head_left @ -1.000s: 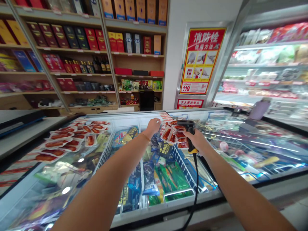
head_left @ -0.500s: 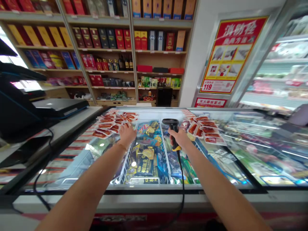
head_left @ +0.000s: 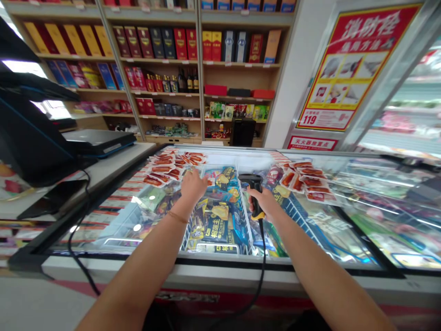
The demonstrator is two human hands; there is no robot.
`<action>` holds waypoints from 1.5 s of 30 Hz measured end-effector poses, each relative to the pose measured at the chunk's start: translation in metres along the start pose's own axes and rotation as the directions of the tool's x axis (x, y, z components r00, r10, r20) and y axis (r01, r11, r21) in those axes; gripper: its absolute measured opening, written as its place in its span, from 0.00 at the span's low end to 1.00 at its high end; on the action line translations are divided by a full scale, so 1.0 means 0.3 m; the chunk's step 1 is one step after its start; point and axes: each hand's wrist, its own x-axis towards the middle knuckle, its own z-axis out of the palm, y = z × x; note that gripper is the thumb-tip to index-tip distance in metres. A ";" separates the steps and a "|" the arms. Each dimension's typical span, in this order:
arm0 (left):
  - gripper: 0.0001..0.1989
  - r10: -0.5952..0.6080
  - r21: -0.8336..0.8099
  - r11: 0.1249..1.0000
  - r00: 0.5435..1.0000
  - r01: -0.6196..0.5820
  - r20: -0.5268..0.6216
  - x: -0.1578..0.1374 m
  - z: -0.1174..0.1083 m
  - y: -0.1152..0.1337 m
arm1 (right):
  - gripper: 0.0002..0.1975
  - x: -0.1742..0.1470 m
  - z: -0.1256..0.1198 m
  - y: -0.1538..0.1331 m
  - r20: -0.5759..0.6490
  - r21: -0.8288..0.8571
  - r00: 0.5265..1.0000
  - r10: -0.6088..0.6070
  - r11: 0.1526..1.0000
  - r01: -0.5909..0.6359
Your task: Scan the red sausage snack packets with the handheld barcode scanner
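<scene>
My right hand (head_left: 263, 202) is wrapped round the grip of a black and yellow handheld barcode scanner (head_left: 256, 195), its head pointing left and its cable hanging toward me. My left hand (head_left: 193, 186) is closed, fingers curled down, just right of a pile of sausage packets (head_left: 165, 168) on the freezer's glass top. A small red and white edge of a sausage packet (head_left: 211, 182) shows past its thumb; the rest is hidden by the hand. Another fanned pile of sausage packets (head_left: 308, 179) lies to the right of the scanner.
Under the glass lid of the chest freezer (head_left: 220, 261), wire baskets hold bagged frozen goods (head_left: 217, 223). A counter with a scale (head_left: 99, 138) and a dark flat device (head_left: 53, 200) stands left. Shelves of boxes (head_left: 151, 43) line the back wall.
The view has swung slightly left and down, so the scene sits farther right and higher. My left hand has drawn slightly nearer relative to the pile; the scanner has come a little nearer.
</scene>
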 end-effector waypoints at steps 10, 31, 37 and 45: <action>0.28 -0.024 -0.034 0.999 0.984 0.030 0.175 0.085 0.041 -0.151 | 0.12 -0.021 0.026 0.019 0.098 -0.079 0.994 -0.047 0.995 0.055; 0.03 -0.126 -0.901 0.323 0.957 0.288 0.261 0.074 0.071 -0.091 | 0.15 -0.105 0.089 0.013 0.227 -0.254 0.963 -0.145 0.946 0.203; 0.04 -0.111 -0.922 0.277 0.962 0.271 0.249 0.073 0.075 -0.090 | 0.13 -0.155 0.134 0.000 0.283 -0.261 0.952 -0.114 0.946 0.191; 0.03 -0.096 -0.937 0.249 0.969 0.247 0.230 0.072 0.072 -0.078 | 0.12 -0.152 0.135 0.016 0.327 -0.322 0.936 -0.127 0.917 0.237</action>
